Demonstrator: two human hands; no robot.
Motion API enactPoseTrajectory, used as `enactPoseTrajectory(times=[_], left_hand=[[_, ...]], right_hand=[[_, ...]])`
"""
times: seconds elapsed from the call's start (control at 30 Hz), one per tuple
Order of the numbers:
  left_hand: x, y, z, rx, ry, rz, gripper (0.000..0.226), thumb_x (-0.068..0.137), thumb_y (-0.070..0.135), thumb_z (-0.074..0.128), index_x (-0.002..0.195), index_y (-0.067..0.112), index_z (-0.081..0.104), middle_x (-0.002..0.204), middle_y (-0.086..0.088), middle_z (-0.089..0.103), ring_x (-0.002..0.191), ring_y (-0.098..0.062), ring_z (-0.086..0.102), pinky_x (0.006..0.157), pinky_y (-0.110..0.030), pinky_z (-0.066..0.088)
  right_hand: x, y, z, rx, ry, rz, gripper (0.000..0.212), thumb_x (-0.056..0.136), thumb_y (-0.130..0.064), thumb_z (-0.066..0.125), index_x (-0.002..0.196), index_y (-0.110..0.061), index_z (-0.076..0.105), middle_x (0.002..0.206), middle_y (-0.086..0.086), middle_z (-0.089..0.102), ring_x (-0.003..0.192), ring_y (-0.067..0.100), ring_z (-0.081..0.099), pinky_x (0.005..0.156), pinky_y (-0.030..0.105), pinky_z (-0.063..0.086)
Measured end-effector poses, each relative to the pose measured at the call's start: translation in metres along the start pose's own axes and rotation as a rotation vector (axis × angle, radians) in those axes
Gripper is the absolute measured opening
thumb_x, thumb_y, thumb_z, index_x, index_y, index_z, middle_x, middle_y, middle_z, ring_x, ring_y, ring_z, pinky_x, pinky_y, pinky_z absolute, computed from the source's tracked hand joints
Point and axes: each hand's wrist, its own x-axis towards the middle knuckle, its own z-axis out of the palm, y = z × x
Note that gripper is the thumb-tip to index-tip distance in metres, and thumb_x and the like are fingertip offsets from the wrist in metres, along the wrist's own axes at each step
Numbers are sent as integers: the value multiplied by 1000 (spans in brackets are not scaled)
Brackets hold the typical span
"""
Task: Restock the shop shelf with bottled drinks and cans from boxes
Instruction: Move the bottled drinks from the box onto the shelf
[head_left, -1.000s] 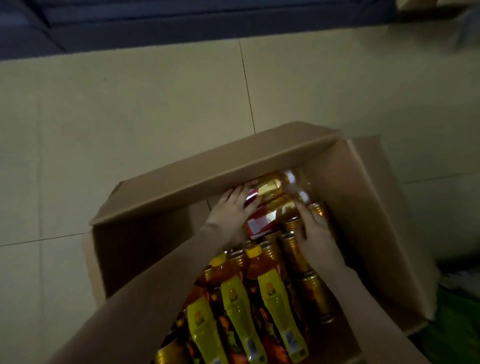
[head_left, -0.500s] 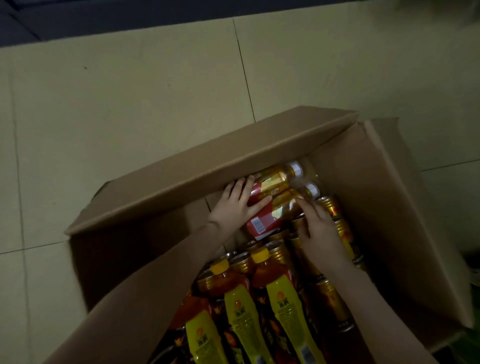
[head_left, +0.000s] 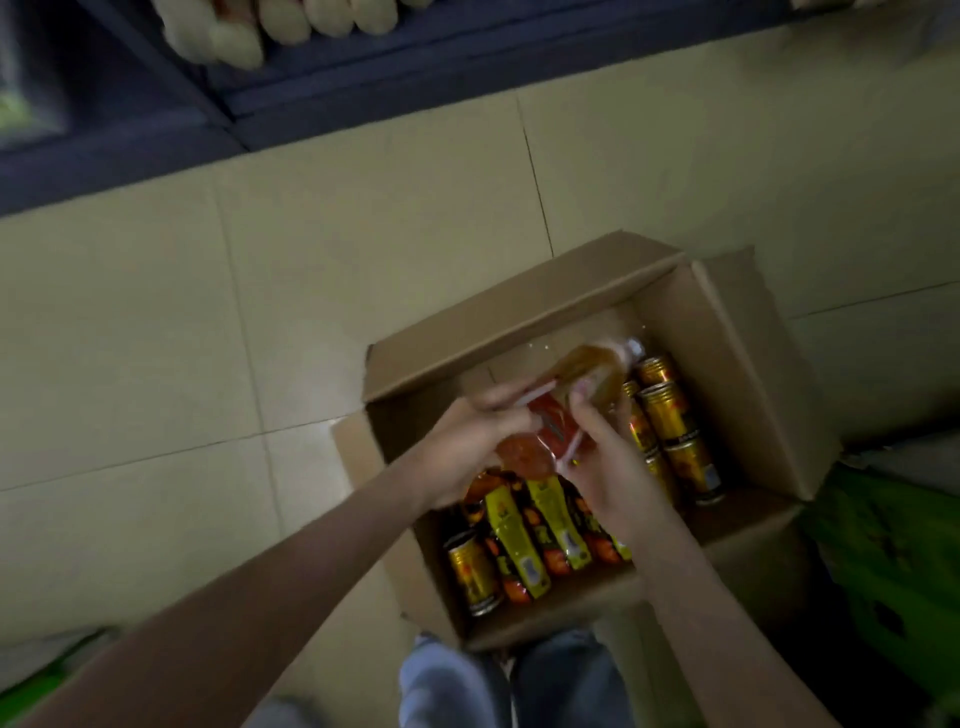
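Hands are closed on one shared load. Left hand (head_left: 467, 444) curls around the base end of the red-labelled bottles (head_left: 587, 374); right hand (head_left: 608, 467) grips them from the opposite side. Motion blur prevents a bottle count. The load is tilted, with the cap end pointing away from the person, and sits over the open cardboard box (head_left: 519, 317). Directly beneath both hands, yellow-labelled bottles (head_left: 519, 535) lie flat in the box. Gold cans (head_left: 670, 415) fill the box side just right of the right hand. Tiled floor (head_left: 208, 338) extends left of the left hand. Dark shelf (head_left: 337, 104) stands well beyond both hands.
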Motion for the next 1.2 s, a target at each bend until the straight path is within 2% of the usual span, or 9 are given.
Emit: enactPoseTrajectory(times=[0.17,0.27,0.4,0.5,0.63,0.8,0.87,0.97,1.2], left_hand=[[-144,87,30,206,-222,56,48,89,4,60,132,25,51,125,-3,61,111,-17,62,95,-31,51],[-226,151,55,495,-316,151,45,84,8,69,124,23,54,120,-1,62,102,-10,63,89,-23,50],[-324,195,100,782,-187,397,36,80,30,72,111,42,59,115,7,66,102,-3,63,98,-33,49],[-391,204,143,920,-176,590,64,72,54,61,132,55,37,122,4,65,108,-12,63,95,-37,51],[-482,196,203,1182,-104,761,107,68,61,70,149,44,1,132,8,56,111,-13,58,95,-35,49],[-579,148,266,1005,-176,957,102,75,34,75,149,47,5,124,11,56,98,-4,63,85,-27,55],[-616,122,290,822,-318,938,95,76,18,78,149,38,21,121,14,59,100,1,62,81,-16,53],[-667,66,326,592,-503,827,83,77,0,73,147,23,34,116,5,65,103,-4,64,83,-23,54],[-783,-1,431,797,-912,805,64,88,10,58,141,36,34,126,7,61,111,-9,62,88,-24,52]], right_hand=[[-148,-71,63,131,-10,-134,84,80,-20,69,141,-53,21,128,14,58,107,32,65,87,53,52],[-244,-113,91,68,17,-281,87,86,-10,64,144,-52,14,131,12,56,106,28,66,79,44,56],[-356,-148,111,-208,109,-568,101,82,-4,70,144,-56,9,134,0,51,104,13,66,84,40,56],[-429,-163,118,-262,159,-757,107,78,-8,75,141,-61,7,135,-7,47,113,10,60,96,42,50],[-532,-171,111,-190,98,-918,96,82,-20,68,138,-65,5,132,-22,43,115,2,57,95,32,50],[-660,-137,68,-250,101,-1105,86,89,-22,61,126,-77,6,149,-20,26,130,4,42,104,34,42],[-711,-113,35,-227,122,-1139,88,82,-32,65,134,-69,4,143,-22,34,125,1,49,99,33,48],[-787,-71,-17,-266,106,-1118,88,80,-35,68,147,-50,14,141,-17,46,114,0,58,84,25,54],[-961,-3,-102,-294,310,-1248,67,73,-28,79,132,-32,49,119,-9,66,111,16,63,88,39,52]])
